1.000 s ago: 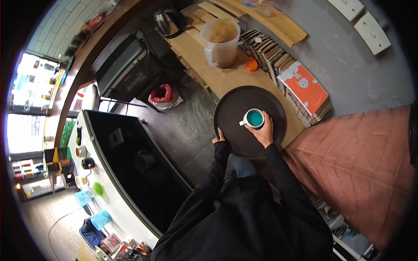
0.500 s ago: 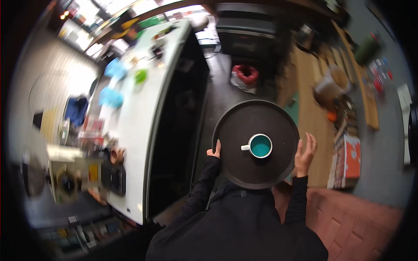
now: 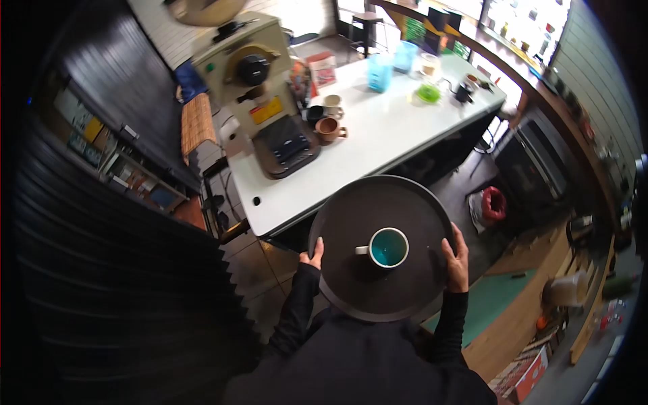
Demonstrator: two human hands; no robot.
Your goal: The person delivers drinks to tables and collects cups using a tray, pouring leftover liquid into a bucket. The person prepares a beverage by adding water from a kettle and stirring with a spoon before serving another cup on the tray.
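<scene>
A round dark brown tray [image 3: 358, 290] is held level in front of my body by both hands. My left hand [image 3: 313, 254] grips its left edge, thumb on the rim and the other fingers hidden beneath. At the right edge, my right hand [image 3: 457, 259] grips with the thumb on top and fingers around the outside. Near the middle of the tray stands a white mug [image 3: 388, 248] with a teal inside, upright, its handle pointing left. Neither hand touches the mug.
Beyond the tray is a white counter [image 3: 364, 148] with a coffee machine [image 3: 253, 67], brown cup [image 3: 328, 129], blue bags [image 3: 379, 73] and green item [image 3: 427, 93]. A red-lined bin [image 3: 489, 206] stands on the floor at right, near a wooden bench [image 3: 503, 337]. Corrugated dark panels [image 3: 128, 290] fill the left.
My right hand has left the mug and now grips the tray's right edge. The view has swung left from the wooden bench to the white counter; the tray has turned with me.
</scene>
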